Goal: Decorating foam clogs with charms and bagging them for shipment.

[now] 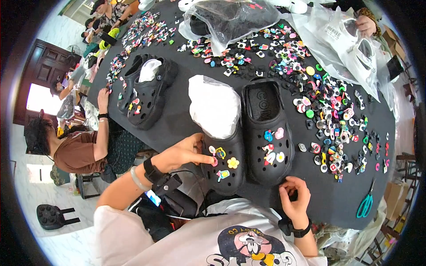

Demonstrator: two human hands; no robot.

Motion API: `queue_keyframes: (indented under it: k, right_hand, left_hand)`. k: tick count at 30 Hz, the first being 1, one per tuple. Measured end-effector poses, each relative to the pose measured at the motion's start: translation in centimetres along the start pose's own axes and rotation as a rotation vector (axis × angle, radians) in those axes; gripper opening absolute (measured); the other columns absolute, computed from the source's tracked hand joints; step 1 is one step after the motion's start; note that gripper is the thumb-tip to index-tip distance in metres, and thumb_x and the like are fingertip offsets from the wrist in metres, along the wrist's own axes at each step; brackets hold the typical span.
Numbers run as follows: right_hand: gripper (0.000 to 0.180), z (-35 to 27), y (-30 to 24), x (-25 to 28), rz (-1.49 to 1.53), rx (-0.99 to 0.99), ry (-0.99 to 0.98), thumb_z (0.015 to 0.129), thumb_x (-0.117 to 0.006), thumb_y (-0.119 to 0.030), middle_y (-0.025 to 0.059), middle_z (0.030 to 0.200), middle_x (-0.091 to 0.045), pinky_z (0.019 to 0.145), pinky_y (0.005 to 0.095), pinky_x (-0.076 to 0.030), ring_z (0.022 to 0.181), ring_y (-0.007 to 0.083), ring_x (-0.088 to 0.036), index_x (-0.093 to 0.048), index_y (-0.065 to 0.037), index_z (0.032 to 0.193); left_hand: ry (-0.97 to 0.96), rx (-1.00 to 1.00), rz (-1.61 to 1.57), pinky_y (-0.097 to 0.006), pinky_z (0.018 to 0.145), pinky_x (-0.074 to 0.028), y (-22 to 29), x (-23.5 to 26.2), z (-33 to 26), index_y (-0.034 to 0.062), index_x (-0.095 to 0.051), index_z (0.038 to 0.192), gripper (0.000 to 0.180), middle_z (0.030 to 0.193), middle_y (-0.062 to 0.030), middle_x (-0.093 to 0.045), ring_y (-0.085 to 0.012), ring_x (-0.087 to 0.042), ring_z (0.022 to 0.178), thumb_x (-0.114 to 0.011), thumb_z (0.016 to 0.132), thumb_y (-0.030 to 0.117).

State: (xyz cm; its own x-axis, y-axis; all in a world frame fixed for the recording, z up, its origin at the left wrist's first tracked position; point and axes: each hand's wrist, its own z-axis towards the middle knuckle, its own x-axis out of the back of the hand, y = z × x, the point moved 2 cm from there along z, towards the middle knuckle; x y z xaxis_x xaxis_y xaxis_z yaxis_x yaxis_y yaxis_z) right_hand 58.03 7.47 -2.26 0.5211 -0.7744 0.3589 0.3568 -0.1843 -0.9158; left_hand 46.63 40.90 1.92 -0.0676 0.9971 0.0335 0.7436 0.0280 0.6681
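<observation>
Two black clogs lie side by side in front of me on the dark table. The left clog (228, 177) carries several colourful charms, including a yellow flower (233, 163), and white wrapping (215, 106) fills its opening. My left hand (184, 150) grips this clog's left side, its thumb pressing on a pink charm (214, 161). The right clog (270, 133) also bears several charms, among them a white flower (280, 157); its opening shows the insole. Near its toe rests my right hand (296, 197), fingers loosely curled and apart from the thumb, nothing visible between them.
Another pair of decorated black clogs (144, 99) stands at the left. Loose charms (330, 119) spread over the right and far table, with teal-handled scissors (365, 205) near the right edge. Bagged shoes (226, 22) lie at the back. A person (77, 148) sits at the left; another person's hand (366, 25) touches white shoes.
</observation>
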Motion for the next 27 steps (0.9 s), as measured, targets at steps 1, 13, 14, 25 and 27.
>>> queue_keyframes:
  k: [1,13,14,25,27]
  right_hand:
    - [0.035,-0.1,0.0,-0.1,0.032,-0.028,0.037,0.077,-0.068,0.003,0.0046,0.076,-0.068,0.054,0.0242,-0.042,0.058,0.012,-0.058,-0.058,-0.003,0.11]
    - [0.085,3.1,-3.5,1.4,-0.284,0.017,-0.162,0.079,-0.077,-0.017,0.0235,0.141,-0.041,0.1,0.041,-0.044,0.12,0.0341,-0.05,-0.028,0.001,0.146]
    - [0.091,4.1,-3.9,1.3,-0.333,0.053,-0.164,0.08,-0.076,-0.026,0.0269,0.147,-0.034,0.113,0.045,-0.029,0.134,0.0401,-0.037,-0.023,0.003,0.148]
    - [0.098,7.0,-3.8,-1.4,-0.104,-0.088,-0.349,0.071,-0.084,-0.033,0.0285,0.137,-0.047,0.108,0.0409,-0.037,0.128,0.0365,-0.047,-0.032,0.008,0.143]
    - [0.101,6.2,-4.0,-2.3,-0.183,0.015,-0.37,0.069,-0.085,-0.03,0.0286,0.137,-0.046,0.103,0.0408,-0.043,0.127,0.0377,-0.048,-0.029,0.008,0.144]
  left_hand:
    - [-0.017,-0.063,-0.051,-0.028,0.085,-0.052,-0.2,0.1,-0.2,-0.0091,-0.029,0.139,0.077,0.128,-0.0166,-0.052,-0.0187,-0.062,0.102,-0.077,0.081,0.009]
    - [0.695,-0.641,0.427,-0.046,0.114,-0.026,-4.4,-8.4,-5.8,-0.0042,-0.01,0.149,0.137,0.148,-0.0291,-0.025,-0.0414,-0.029,0.138,-0.095,0.051,0.04]
    - [0.75,-0.645,0.45,-0.047,0.115,-0.024,-4.5,-9.4,-5.6,-0.0069,-0.01,0.148,0.138,0.149,-0.0305,-0.023,-0.0432,-0.027,0.139,-0.094,0.051,0.041]
    - [0.881,-0.844,0.399,-0.046,0.113,-0.028,-5.8,-7.2,-4.5,-0.0009,-0.018,0.15,0.124,0.145,-0.0243,-0.032,-0.039,-0.034,0.135,-0.091,0.054,0.031]
    - [0.814,-0.859,0.39,-0.042,0.115,-0.025,-6.0,-4.4,-4.4,-0.0012,-0.019,0.15,0.123,0.148,-0.023,-0.032,-0.0358,-0.033,0.138,-0.09,0.054,0.029]
